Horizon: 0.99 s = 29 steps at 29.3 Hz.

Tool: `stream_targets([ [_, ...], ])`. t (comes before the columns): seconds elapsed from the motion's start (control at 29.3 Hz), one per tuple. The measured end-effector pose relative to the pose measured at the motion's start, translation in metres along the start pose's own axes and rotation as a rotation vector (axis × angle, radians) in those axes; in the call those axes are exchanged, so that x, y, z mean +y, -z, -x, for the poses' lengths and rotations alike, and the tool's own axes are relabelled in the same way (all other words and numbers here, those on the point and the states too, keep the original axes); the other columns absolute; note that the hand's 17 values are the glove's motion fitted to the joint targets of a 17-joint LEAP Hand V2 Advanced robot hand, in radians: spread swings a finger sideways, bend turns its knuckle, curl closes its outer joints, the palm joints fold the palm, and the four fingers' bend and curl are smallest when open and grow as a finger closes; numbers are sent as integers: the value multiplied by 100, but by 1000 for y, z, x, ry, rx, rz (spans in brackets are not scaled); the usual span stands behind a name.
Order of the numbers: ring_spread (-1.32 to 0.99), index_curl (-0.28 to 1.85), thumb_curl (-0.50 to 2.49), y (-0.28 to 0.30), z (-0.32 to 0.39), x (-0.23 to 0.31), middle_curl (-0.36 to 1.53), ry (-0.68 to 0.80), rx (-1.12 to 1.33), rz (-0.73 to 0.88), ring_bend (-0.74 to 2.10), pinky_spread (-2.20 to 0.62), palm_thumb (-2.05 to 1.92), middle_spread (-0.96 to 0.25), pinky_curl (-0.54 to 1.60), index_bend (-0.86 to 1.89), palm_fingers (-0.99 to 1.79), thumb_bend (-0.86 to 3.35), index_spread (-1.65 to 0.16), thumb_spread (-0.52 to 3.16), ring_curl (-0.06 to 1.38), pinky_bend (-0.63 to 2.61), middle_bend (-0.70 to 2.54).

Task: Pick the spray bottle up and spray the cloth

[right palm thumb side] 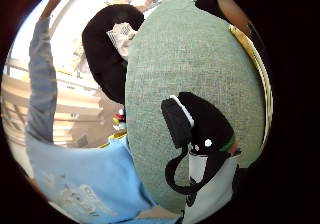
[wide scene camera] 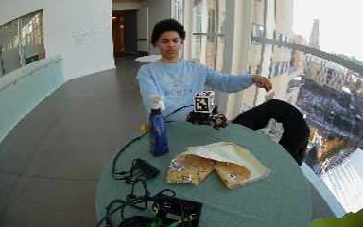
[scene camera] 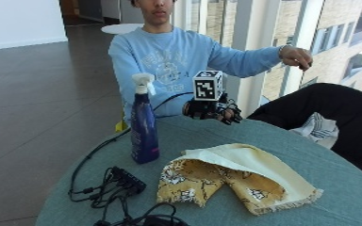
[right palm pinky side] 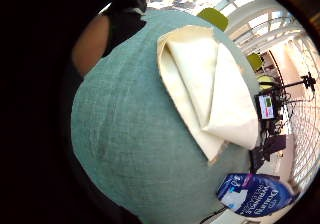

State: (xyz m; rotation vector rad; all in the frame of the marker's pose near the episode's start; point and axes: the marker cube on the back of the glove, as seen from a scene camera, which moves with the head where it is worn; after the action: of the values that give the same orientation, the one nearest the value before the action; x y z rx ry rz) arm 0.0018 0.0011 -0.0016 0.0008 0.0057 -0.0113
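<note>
Gloved hand raised at the desk's far edge

We saw the right hand (scene camera: pixel 213 110), its grip relaxed and empty; 1 spray bottle (scene camera: pixel 143 125) stood beside the folded cloth (scene camera: pixel 234 179), cables (scene camera: pixel 115 186) near both.

The table (scene camera: pixel 332 188) is seen closely from across it in the outside view and from farther and higher in the wide one, while both palm views are turned down onto its cloth-covered top.

Blue spray bottle (scene camera: pixel 144 125) stands upright beside folded yellow cloth (scene camera: pixel 231 176).
</note>
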Motion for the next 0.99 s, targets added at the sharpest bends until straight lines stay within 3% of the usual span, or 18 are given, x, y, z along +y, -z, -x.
stream_targets([
  [0.38,-2,21,12,5,-7,0,19,-24,20,1,25,19,48,-7,17,22,53,26,-38,91,15,24,33],
  [0.68,-2,27,15,-1,-8,1,24,-23,23,20,22,22,51,-7,21,19,54,22,-41,108,18,20,29],
  [0.85,-2,28,17,-3,-15,11,26,95,186,32,21,22,53,-7,23,18,54,20,-41,113,20,19,27],
  [0.99,-2,29,18,8,-4,29,28,-2,121,33,20,23,53,-8,24,17,54,18,-42,116,21,19,27],
])
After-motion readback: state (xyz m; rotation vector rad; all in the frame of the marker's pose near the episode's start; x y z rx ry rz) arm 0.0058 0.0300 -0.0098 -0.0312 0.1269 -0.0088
